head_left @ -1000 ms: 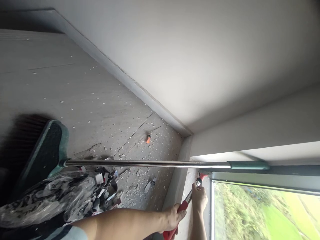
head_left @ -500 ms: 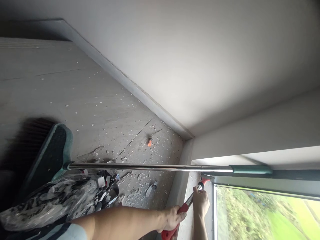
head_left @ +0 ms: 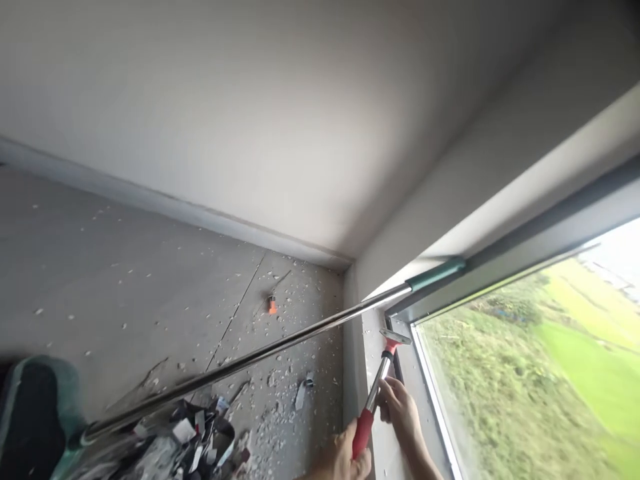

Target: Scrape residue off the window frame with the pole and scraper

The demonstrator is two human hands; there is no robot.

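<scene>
A scraper (head_left: pixel 377 380) with a red grip, a metal shaft and a flat blade head is held by both hands. My left hand (head_left: pixel 345 460) grips the red handle at the bottom edge of the view. My right hand (head_left: pixel 397 410) holds the metal shaft higher up. The blade (head_left: pixel 395 337) rests against the dark window frame (head_left: pixel 400 330) at its corner, beside the glass (head_left: pixel 525 373).
A broom with a metal pole (head_left: pixel 250 360) and green grip (head_left: pixel 435 273) leans across the view onto the window frame; its green head (head_left: pixel 30 413) is at the lower left. A heap of scraps and plastic (head_left: pixel 190 443) lies on the dusty floor. A small orange object (head_left: pixel 272 305) lies near the skirting.
The view has swung right and tilted, so more window shows and the broom pole now runs diagonally. Both hands still hold the scraper, its blade at the frame corner.
</scene>
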